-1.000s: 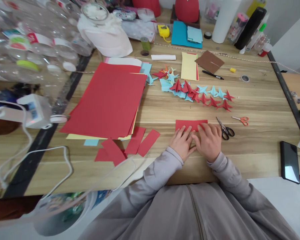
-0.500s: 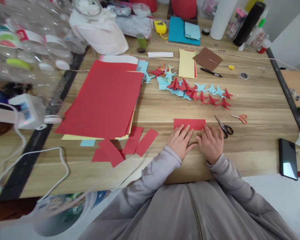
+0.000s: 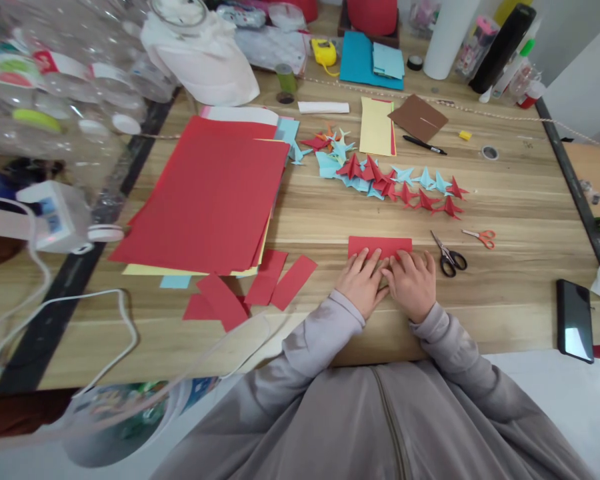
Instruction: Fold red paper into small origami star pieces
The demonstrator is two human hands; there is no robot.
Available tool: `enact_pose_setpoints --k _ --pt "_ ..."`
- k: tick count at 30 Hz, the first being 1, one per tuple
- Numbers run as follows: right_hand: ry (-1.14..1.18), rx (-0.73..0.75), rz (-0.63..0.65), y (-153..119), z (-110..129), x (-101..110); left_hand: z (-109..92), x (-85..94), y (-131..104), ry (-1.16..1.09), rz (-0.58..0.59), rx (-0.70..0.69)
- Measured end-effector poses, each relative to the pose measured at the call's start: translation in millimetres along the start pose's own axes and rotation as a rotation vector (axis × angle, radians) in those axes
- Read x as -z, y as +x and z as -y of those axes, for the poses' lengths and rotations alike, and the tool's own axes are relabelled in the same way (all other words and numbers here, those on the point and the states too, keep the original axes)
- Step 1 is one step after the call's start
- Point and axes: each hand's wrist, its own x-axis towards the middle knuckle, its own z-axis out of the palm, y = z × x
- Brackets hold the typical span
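A red paper strip (image 3: 380,246) lies flat on the wooden table in front of me, its lower edge under my fingers. My left hand (image 3: 363,281) rests on its left part with fingers spread. On its right part lies my right hand (image 3: 411,283), fingers extended and flat, its thumb close to my left hand. Black-handled scissors (image 3: 449,257) lie just right of my right hand, with small orange scissors (image 3: 485,238) beyond them. Several red strips (image 3: 293,283) lie to the left, partly overlapping. Folded red and blue paper shapes (image 3: 427,199) stand in rows farther back.
A stack of large red sheets (image 3: 210,193) covers the left side. A phone (image 3: 575,320) lies at the right edge. Plastic bottles (image 3: 65,87) crowd the far left, and a white cable (image 3: 125,320) crosses the front left. A pen (image 3: 424,145) lies behind the shapes.
My right hand has moved left along the red strip, closer to my left hand. My left hand and the strip have stayed nearly in place.
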Motion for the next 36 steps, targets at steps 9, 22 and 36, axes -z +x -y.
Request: enact_pose_setpoints --k 9,22,36 --pt "0.093 0.004 -0.016 4.4 -17.4 3.6 19.2 1.6 -19.4 0.092 -0.048 0.077" --pt "0.091 0.069 -0.032 2.3 -18.6 1.9 33.3 12.5 -21.5 0.189 -0.125 0.026" --pt "0.078 0.09 -0.011 12.5 -2.4 0.1 13.4 8.4 -3.9 0.139 -0.022 -0.059"
